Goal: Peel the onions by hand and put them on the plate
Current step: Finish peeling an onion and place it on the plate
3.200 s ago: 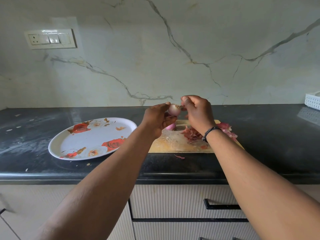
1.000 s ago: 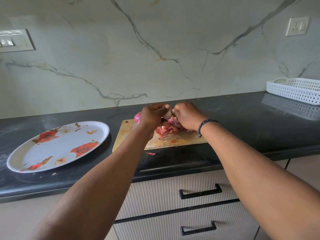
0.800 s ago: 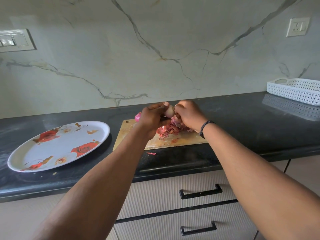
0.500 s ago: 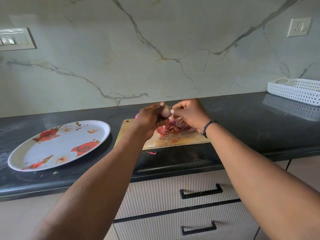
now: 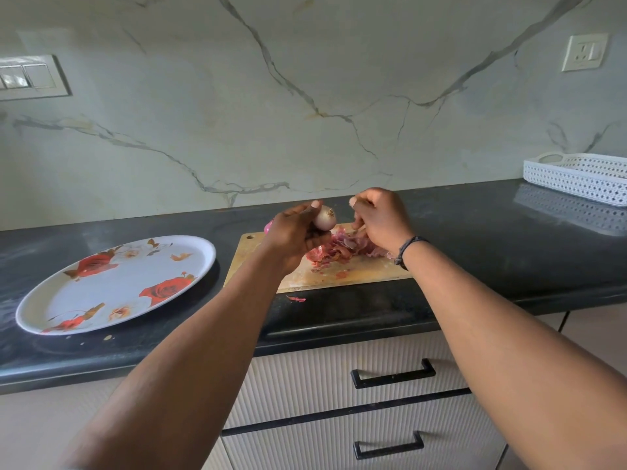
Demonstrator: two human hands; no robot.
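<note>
Near the middle of the frame, the left hand holds a small, pale, peeled onion with a pinkish tint in the air above the far left part of a light wooden cutting board. Its thumb and fingers are curled round the bulb, whose brownish root end points to the right. Just right of it, the right hand is apart from the onion, with a small gap between them. Its fingers are curled inward with the thumb tip pressed to them; whether a scrap of skin is pinched there is too small to tell. A dark braided band circles the right wrist.

Below the hands, a heap of reddish-purple onion skins lies on the board. A bit of a pink unpeeled onion shows behind the left hand at the board's far left edge. One loose red peel fragment lies on the black stone desk, just in front of the board.

At the left of the frame, an oval white plate printed with red roses rests on the desk, near the board and holding no onion. At the far right, a white perforated plastic basket stands against the veined marble wall. A switch panel is at the upper left and a white socket at the upper right. Ribbed cream drawers with black handles fill the bottom right.
</note>
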